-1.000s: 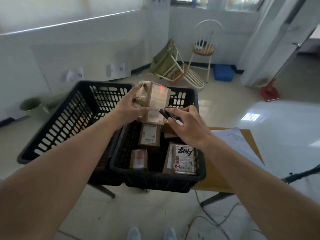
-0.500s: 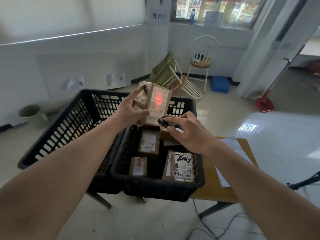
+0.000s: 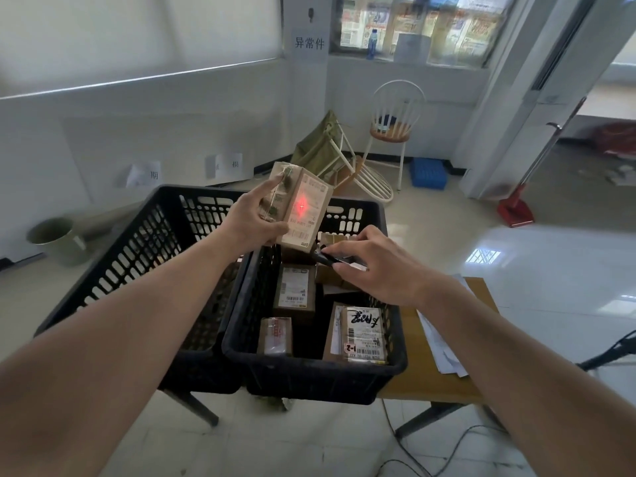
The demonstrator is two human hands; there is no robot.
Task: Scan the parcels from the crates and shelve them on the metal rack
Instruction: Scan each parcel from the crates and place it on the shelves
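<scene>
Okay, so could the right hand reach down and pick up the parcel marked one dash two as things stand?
Probably not yet: the right hand grips the scanner, so its fingers are taken. The way itself looks free, as that parcel lies uncovered in the right crate, just below the hand.

The room is bright with daylight from the window (image 3: 423, 25) at 12 o'clock and the doorway at 2 o'clock. The glossy floor (image 3: 537, 263) shows white glare at 3 o'clock. A red scanner spot glows on the parcel label (image 3: 303, 206). The crate interior (image 3: 309, 325) is dark. Straight lines bend near the edges, and the forearms at 6 o'clock look soft.
</scene>
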